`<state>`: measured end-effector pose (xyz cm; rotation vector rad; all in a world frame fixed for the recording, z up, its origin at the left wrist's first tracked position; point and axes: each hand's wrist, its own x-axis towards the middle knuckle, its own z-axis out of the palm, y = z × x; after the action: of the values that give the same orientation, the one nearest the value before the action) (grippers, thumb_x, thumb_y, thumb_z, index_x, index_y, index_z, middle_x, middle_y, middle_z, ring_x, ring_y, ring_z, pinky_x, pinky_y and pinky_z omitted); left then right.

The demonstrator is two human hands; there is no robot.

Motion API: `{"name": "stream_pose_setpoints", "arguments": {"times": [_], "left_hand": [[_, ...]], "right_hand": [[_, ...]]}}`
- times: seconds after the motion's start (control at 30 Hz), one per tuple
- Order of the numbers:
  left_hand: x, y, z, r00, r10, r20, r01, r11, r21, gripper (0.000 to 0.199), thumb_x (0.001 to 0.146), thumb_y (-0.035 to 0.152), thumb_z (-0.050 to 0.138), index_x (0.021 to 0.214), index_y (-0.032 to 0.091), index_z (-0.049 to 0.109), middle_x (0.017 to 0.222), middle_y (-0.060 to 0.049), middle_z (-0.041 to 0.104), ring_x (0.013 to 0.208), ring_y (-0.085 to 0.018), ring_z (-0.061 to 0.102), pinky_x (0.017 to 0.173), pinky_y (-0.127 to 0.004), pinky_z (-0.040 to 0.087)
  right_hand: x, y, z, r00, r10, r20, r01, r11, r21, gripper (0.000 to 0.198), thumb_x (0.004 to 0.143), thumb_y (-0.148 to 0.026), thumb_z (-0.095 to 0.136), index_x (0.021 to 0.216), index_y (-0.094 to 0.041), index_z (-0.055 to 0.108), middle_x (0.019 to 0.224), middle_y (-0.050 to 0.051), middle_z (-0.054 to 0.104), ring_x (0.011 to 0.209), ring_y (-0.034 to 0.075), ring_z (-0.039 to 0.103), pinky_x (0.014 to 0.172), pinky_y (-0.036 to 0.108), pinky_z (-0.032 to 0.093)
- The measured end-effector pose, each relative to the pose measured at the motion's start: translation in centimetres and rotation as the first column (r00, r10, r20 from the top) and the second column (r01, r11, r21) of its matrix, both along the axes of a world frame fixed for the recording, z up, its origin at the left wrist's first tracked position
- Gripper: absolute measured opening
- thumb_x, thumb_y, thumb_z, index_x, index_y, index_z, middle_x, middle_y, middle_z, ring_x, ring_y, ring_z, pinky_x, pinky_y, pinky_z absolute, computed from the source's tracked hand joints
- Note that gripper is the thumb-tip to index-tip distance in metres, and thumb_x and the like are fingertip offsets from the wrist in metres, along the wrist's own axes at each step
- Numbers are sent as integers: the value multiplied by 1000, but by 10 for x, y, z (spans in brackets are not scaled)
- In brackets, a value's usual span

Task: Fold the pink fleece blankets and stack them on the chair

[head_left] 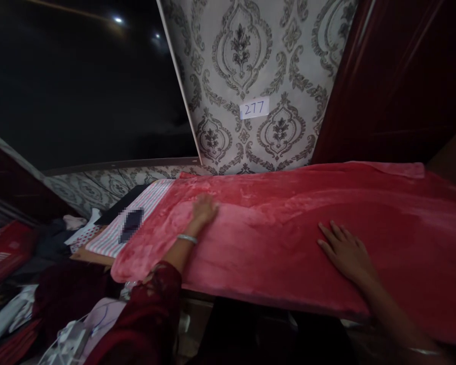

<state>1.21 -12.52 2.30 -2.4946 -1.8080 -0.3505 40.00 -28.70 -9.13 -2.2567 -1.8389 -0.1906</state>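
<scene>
A plush red blanket (258,253) is spread over a long table, its near edge hanging at the front. My left hand (204,209) lies on the blanket's left part, somewhat blurred, fingers extended and holding nothing. A silver bangle circles that wrist below a dark red sleeve. Farther right, my right hand (344,248) rests flat on the blanket with its fingers spread. Lighter and darker streaks mark the pile around both hands. Beyond the blanket's left edge a striped cloth (152,195) shows, with a dark, pixelated rectangular object (131,225) on it.
A large dark television (87,86) stands at the back left. Patterned wallpaper carries a paper label reading 277 (254,108). A dark red wooden panel (395,86) rises at right. Clothes, a red box (7,253) and white cables (70,339) crowd the lower left.
</scene>
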Motion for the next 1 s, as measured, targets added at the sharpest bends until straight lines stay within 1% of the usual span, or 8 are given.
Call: {"name": "stream_pose_setpoints", "arguments": {"times": [0.1, 0.17, 0.27, 0.37, 0.5, 0.73, 0.87, 1.0], "left_hand": [[70, -11, -16, 949, -315, -28, 310, 944, -113, 58, 100, 55, 42, 152, 32, 43, 163, -5, 39, 151, -28, 30, 122, -51, 25], [113, -18, -31, 814, -580, -21, 564, 800, -206, 60, 100, 58, 37, 156, 35, 35, 165, -5, 34, 153, -29, 24, 123, -59, 17], [149, -15, -48, 767, -642, -1, 627, 749, -213, 64, 100, 60, 35, 157, 31, 33, 166, -7, 31, 154, -30, 22, 122, -63, 14], [135, 10, -50, 842, -539, -15, 525, 826, -206, 64, 100, 59, 34, 157, 30, 34, 167, -6, 28, 155, -27, 21, 124, -58, 13], [59, 56, -31, 984, -132, -121, 95, 957, -273, 60, 99, 55, 36, 157, 37, 33, 168, 4, 24, 156, -20, 18, 126, -46, 16], [-72, 74, -10, 889, 429, -160, -454, 872, -183, 68, 99, 54, 24, 159, 21, 31, 167, -16, 23, 154, -37, 21, 117, -67, 23], [-78, 70, -12, 827, 555, -86, -562, 814, -149, 71, 98, 55, 27, 156, 16, 36, 164, -19, 31, 152, -38, 25, 117, -67, 24], [-34, 68, -11, 910, 413, -50, -416, 900, -132, 69, 100, 50, 25, 153, 8, 39, 161, -24, 34, 152, -36, 27, 119, -63, 23]], "right_hand": [[1, 1, -1, 1000, 1, 6, -1, 1000, 10, 61, 100, -47, 27, 153, -23, 45, 159, 11, 41, 143, 32, 41, 113, 53, 37], [1, 1, -1, 1000, 2, 10, -2, 1000, 15, 61, 100, -47, 26, 152, -23, 47, 158, 11, 42, 143, 32, 41, 112, 53, 38], [3, 2, -4, 1000, 0, 17, 0, 1000, 23, 62, 99, -48, 24, 151, -24, 48, 157, 11, 44, 142, 31, 43, 112, 53, 39], [5, 2, -8, 1000, 8, 20, -9, 999, 46, 63, 99, -50, 23, 151, -24, 49, 158, 10, 43, 142, 30, 43, 112, 52, 39], [8, 2, -14, 1000, 15, 12, -16, 996, 82, 65, 99, -52, 22, 150, -24, 50, 158, 9, 43, 141, 31, 43, 112, 51, 39], [5, 3, -15, 1000, 9, -16, -7, 996, 85, 63, 98, -51, 25, 151, -26, 48, 158, 9, 43, 142, 31, 43, 112, 53, 38], [2, 3, -9, 1000, -12, -21, 13, 1000, 19, 62, 98, -50, 27, 152, -26, 47, 160, 8, 40, 145, 31, 40, 114, 54, 37], [-1, 9, 9, 996, -65, -65, 59, 994, -92, 58, 98, -46, 35, 152, -29, 47, 162, 7, 37, 147, 31, 36, 115, 54, 35]]}}
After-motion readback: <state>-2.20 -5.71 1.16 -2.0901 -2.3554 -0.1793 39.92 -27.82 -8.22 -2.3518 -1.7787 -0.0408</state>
